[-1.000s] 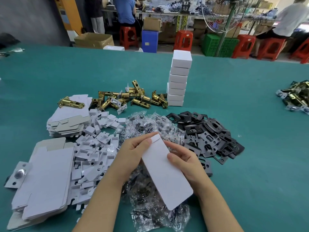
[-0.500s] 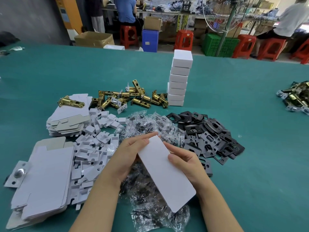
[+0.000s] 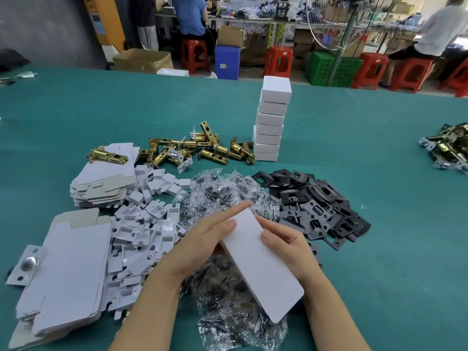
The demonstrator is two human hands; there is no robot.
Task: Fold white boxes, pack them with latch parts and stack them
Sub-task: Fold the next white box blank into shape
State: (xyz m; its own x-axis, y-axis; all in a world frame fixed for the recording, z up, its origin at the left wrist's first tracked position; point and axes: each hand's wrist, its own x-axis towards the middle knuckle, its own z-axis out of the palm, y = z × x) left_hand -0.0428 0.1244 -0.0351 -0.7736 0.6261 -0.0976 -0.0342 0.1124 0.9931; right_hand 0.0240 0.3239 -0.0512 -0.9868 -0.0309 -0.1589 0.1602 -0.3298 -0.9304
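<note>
While both hands are holding it from either side, the long white cardboard box [image 3: 260, 264] is sitting slanted above the pile of clear plastic bags with small dark screws [image 3: 228, 295]. The left hand [image 3: 202, 247] is gripping the box's left edge, with its thumb lying on the top face and its first finger stretching along the far end. The right hand [image 3: 291, 249] is gripping the right edge, thumb on top and the other fingers tucking under, where they are hiding from view. The box is closed at its far end, and its near end is pointing toward the person.

Just right of the hands, a heap of flat black metal plates [image 3: 321, 206] is lying on the green table [image 3: 379, 153]. To the left, small white cardboard inserts [image 3: 141, 224] are lying in a messy pile, and beside them two stacks of flat unfolded white boxes [image 3: 68, 269] are resting, one near and one farther back. A silver round-bump metal plate [image 3: 26, 264] is sitting on the edge of the near stack. Farther back, shiny gold latch parts [image 3: 200, 148] are lying in a heap, and one is lying on the far flat stack. Right next to the heap, a tall stack of finished white boxes [image 3: 272, 120] is standing. At the far right edge more gold latches [image 3: 450, 148] are lying.
</note>
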